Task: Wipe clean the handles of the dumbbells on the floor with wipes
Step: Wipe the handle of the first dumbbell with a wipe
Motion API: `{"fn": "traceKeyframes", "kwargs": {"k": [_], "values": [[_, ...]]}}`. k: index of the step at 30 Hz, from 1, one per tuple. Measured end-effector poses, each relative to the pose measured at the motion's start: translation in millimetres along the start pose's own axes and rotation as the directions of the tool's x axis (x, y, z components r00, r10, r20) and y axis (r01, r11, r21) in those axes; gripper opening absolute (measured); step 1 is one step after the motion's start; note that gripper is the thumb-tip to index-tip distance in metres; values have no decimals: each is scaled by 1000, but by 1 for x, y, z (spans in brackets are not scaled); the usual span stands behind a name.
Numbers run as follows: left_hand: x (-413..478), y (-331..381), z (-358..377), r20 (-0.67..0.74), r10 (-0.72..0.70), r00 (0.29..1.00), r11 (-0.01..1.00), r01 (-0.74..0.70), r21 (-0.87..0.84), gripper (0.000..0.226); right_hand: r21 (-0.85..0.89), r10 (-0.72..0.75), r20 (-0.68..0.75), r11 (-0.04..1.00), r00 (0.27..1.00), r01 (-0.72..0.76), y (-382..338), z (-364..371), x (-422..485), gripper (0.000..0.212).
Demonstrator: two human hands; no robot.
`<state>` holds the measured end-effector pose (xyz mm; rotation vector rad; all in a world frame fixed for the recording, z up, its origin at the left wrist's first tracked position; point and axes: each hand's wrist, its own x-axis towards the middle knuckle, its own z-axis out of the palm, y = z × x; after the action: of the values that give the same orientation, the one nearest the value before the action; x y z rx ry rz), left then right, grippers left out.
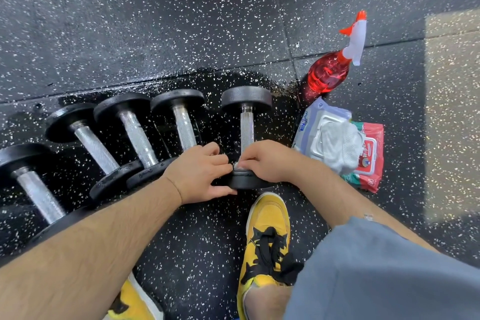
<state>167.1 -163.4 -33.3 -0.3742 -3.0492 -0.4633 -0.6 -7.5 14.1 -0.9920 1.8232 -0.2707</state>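
Note:
Several black dumbbells with knurled steel handles lie side by side on the speckled rubber floor. The rightmost dumbbell (pixel 246 127) lies apart from the row, pointing away from me. My left hand (pixel 200 171) grips its near plate, thumb along the plate's front edge and fingers over the top. My right hand (pixel 267 161) curls round the base of the handle just above the same plate; whether there is a wipe under its fingers I cannot tell. A loose white wipe (pixel 340 145) sticks out of a blue-and-white wipes pack (pixel 311 117) to the right.
A red-and-green wipes pack (pixel 371 161) lies under the blue one. A red spray bottle (pixel 327 75) with a white and orange trigger stands behind them. The floor round the dumbbells is wet and dark. My yellow-and-black shoes (pixel 267 236) are close in front.

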Motion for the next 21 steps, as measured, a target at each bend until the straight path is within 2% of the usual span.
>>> {"fn": "traceKeyframes", "kwargs": {"k": [3, 7, 10, 15, 21], "values": [[0, 1, 0, -1, 3, 1000, 1000, -3, -9, 54, -58, 54, 25, 997, 998, -52, 4, -12, -4, 14], [0, 0, 0, 12, -4, 1000, 1000, 4, -15, 53, 41, 85, -3, 996, 996, -85, 10, -11, -6, 15], [-3, -1, 1, 21, -4, 1000, 1000, 4, -6, 52, 62, 41, -15, 997, 999, -40, 2, 0, -1, 15], [0, 0, 0, 22, -7, 1000, 1000, 7, -2, 51, 123, 124, 38, 984, 991, -128, 16, -20, -8, 10], [0, 0, -1, 20, 0, 1000, 1000, 0, 7, 51, 33, 172, 35, 984, 984, -173, 14, -18, -5, 12]]}}
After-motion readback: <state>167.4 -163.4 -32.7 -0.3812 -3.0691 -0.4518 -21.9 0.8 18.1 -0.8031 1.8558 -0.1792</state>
